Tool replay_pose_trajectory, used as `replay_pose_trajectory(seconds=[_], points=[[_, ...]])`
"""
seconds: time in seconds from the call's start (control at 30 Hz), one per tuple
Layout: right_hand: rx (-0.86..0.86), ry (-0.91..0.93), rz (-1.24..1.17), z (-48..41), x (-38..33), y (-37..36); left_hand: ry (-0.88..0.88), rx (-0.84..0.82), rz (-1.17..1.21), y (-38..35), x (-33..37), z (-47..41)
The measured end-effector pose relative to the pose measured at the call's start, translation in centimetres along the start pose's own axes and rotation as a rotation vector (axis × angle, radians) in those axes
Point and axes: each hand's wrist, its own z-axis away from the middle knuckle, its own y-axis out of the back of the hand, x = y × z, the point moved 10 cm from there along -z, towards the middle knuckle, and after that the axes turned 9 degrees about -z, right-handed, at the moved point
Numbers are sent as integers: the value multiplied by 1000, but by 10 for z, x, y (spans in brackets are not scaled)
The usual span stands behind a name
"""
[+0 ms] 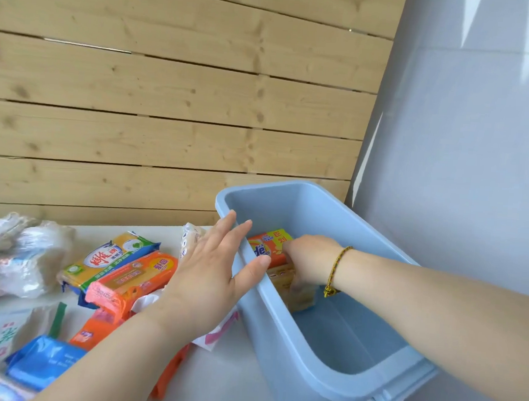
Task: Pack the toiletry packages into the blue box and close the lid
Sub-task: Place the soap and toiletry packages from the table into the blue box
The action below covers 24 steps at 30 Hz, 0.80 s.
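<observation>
The blue box (313,372) stands open on the white table, right of centre. Inside it, at the far end, lies an orange soap package (267,243), with a clear-wrapped yellow package (285,281) just in front of it. My right hand (310,259) reaches down into the box, fingers closed on the yellow package. My left hand (211,275) is spread flat, with its thumb on the box's left rim and nothing in it. Left of the box lie a yellow-and-blue package (109,259), an orange package (130,280) and a blue pack (45,360). No lid is in view.
Crumpled white plastic bags (15,253) sit at the far left. More packages crowd the table's lower left corner. A wooden slat wall rises behind the table and a grey wall (469,153) stands close on the right of the box.
</observation>
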Motion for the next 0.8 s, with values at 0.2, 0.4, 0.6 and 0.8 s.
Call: replay_pose_trajectory(seconds=[0.2,0.4,0.6,0.8], points=[[-119,66,34,2,-1,1,-5,7,26,0,0,0],[-109,111,-29,0,-10,-6,1,16,42,-1,2,1],[-165,101,82,4,-16,-8,0,16,22,-1,1,1],[-423,60,301,15,-11,-43,-7,30,11,-2,1,1]])
